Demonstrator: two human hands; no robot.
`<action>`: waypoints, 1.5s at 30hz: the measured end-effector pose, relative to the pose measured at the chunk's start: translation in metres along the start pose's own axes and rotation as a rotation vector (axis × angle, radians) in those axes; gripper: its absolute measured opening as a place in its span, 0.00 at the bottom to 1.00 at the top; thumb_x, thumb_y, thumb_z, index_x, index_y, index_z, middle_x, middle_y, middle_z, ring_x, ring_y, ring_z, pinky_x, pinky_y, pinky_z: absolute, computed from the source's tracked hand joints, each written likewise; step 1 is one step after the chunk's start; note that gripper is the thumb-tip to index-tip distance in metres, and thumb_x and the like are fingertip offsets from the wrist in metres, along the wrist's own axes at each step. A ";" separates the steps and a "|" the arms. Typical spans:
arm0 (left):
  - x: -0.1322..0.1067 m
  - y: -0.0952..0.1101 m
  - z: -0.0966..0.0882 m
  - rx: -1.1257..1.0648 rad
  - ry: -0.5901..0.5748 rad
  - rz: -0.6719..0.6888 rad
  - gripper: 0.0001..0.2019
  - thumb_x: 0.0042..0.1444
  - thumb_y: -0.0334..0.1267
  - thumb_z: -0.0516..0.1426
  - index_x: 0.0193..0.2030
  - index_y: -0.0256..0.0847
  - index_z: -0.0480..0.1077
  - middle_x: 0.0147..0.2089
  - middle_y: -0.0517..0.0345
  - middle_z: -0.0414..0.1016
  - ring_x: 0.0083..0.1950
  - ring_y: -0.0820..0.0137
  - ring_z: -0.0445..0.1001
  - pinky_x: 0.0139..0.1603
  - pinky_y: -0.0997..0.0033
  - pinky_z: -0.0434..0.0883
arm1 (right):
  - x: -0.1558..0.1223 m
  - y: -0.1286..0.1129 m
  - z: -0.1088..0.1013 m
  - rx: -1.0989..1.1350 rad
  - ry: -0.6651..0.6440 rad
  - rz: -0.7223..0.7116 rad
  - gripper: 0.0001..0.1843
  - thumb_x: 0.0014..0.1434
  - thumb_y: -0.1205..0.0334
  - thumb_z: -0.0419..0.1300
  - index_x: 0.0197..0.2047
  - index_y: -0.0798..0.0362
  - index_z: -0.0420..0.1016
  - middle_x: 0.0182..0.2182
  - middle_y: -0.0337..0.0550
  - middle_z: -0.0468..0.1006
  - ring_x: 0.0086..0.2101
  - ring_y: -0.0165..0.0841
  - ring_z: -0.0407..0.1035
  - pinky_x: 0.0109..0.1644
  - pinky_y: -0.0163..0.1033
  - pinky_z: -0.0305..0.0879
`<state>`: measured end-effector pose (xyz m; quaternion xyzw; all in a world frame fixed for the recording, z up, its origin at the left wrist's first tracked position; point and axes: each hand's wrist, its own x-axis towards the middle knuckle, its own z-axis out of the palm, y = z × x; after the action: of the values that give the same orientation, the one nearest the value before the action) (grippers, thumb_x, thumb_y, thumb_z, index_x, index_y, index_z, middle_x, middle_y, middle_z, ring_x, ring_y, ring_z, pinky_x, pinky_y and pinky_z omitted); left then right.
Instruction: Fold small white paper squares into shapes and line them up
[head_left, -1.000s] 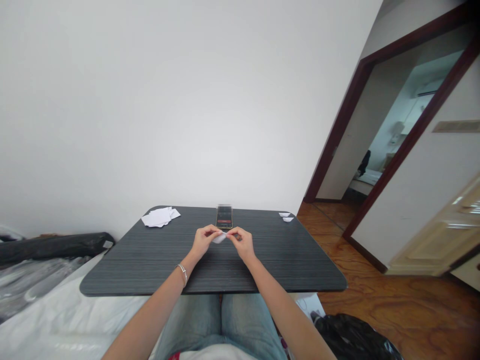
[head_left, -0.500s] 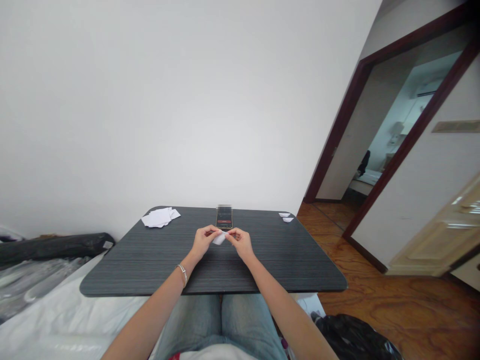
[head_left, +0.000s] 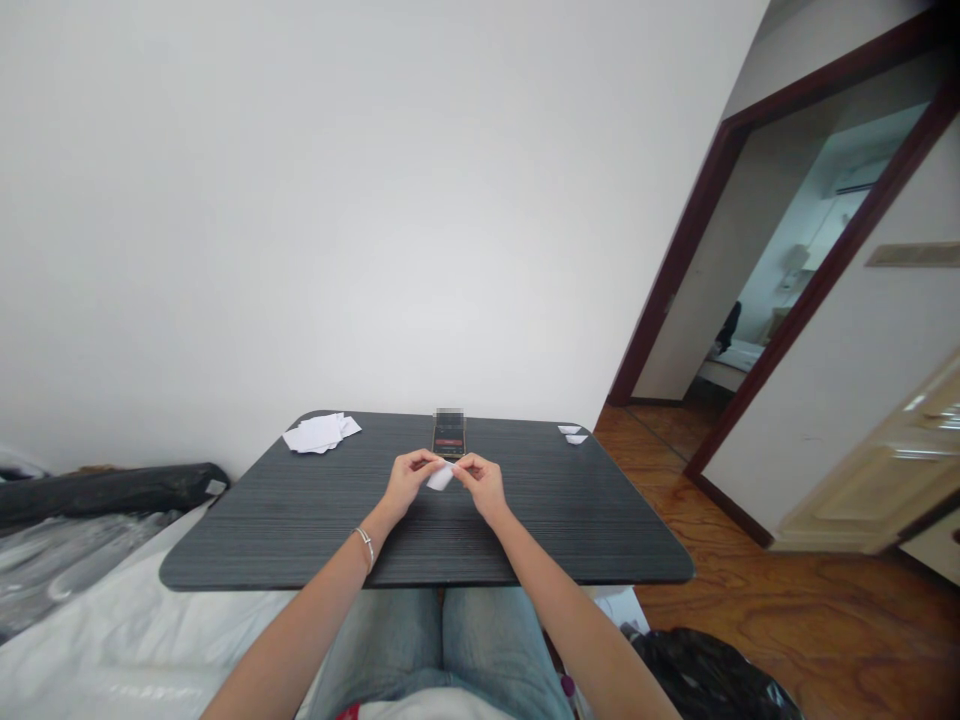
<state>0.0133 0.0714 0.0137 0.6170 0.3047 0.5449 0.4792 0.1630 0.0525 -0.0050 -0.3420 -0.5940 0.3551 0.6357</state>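
Note:
Between my two hands is a small white piece of paper (head_left: 440, 477), held just above the dark tabletop (head_left: 300, 530). My left hand (head_left: 409, 478) pinches its left upper edge with thumb and fingertips. On the other side, my right hand (head_left: 482, 482) pinches the right upper corner. The paper's free part hangs down toward me; whether it is folded is too small to tell. Just beyond my fingertips a phone (head_left: 449, 440) with a lit dark screen leans upright.
A loose stack of white paper sheets (head_left: 321, 433) lies at the table's back left. Two small folded white papers (head_left: 574, 439) rest near the back right corner. A white wall (head_left: 450, 200) rises behind the table; a black plastic bag (head_left: 709, 675) sits on the floor at right.
The paper has tilted slightly between my fingers, showing a bit more of its face. Both hands stay in nearly the same place, still pinching it.

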 end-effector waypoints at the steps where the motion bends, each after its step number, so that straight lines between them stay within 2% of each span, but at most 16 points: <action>1: 0.000 0.000 0.000 0.001 -0.001 -0.002 0.06 0.42 0.36 0.60 0.23 0.34 0.72 0.22 0.59 0.72 0.24 0.74 0.67 0.26 0.76 0.63 | 0.000 0.000 0.000 0.009 0.000 0.003 0.06 0.46 0.60 0.61 0.23 0.54 0.72 0.23 0.37 0.69 0.23 0.27 0.62 0.23 0.32 0.56; 9: 0.000 -0.002 -0.001 -0.005 -0.007 0.011 0.07 0.43 0.37 0.60 0.24 0.34 0.71 0.24 0.59 0.72 0.26 0.73 0.67 0.28 0.75 0.63 | 0.002 -0.001 -0.001 0.032 0.014 0.076 0.08 0.44 0.58 0.63 0.23 0.54 0.72 0.21 0.37 0.68 0.20 0.26 0.59 0.20 0.30 0.55; 26: 0.000 -0.001 0.002 -0.061 -0.010 -0.029 0.07 0.42 0.37 0.61 0.23 0.34 0.72 0.23 0.59 0.72 0.25 0.73 0.67 0.29 0.74 0.63 | 0.001 -0.003 0.002 0.094 0.034 0.016 0.08 0.46 0.60 0.62 0.21 0.55 0.69 0.21 0.35 0.65 0.21 0.25 0.56 0.23 0.31 0.54; 35: 0.001 -0.003 0.002 -0.047 -0.003 -0.041 0.07 0.42 0.37 0.61 0.23 0.34 0.72 0.23 0.59 0.72 0.26 0.73 0.67 0.29 0.75 0.64 | 0.001 -0.005 0.001 0.054 0.024 0.020 0.10 0.46 0.57 0.61 0.22 0.54 0.69 0.21 0.36 0.65 0.21 0.26 0.58 0.22 0.31 0.55; 40: 0.001 -0.004 0.001 -0.062 0.016 -0.052 0.09 0.41 0.39 0.61 0.25 0.34 0.72 0.24 0.57 0.74 0.26 0.72 0.68 0.29 0.74 0.64 | 0.001 -0.003 0.000 0.016 -0.008 0.068 0.13 0.51 0.52 0.55 0.27 0.54 0.71 0.21 0.38 0.69 0.20 0.27 0.59 0.21 0.31 0.55; 45: 0.001 -0.004 0.000 -0.076 0.012 -0.066 0.09 0.41 0.39 0.61 0.24 0.34 0.72 0.23 0.58 0.73 0.25 0.73 0.68 0.28 0.75 0.64 | 0.000 0.001 0.002 0.016 0.001 0.077 0.11 0.45 0.54 0.61 0.26 0.54 0.69 0.21 0.37 0.68 0.20 0.26 0.59 0.19 0.30 0.55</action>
<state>0.0146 0.0742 0.0102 0.5845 0.3068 0.5439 0.5181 0.1605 0.0526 -0.0057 -0.3598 -0.5773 0.3837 0.6245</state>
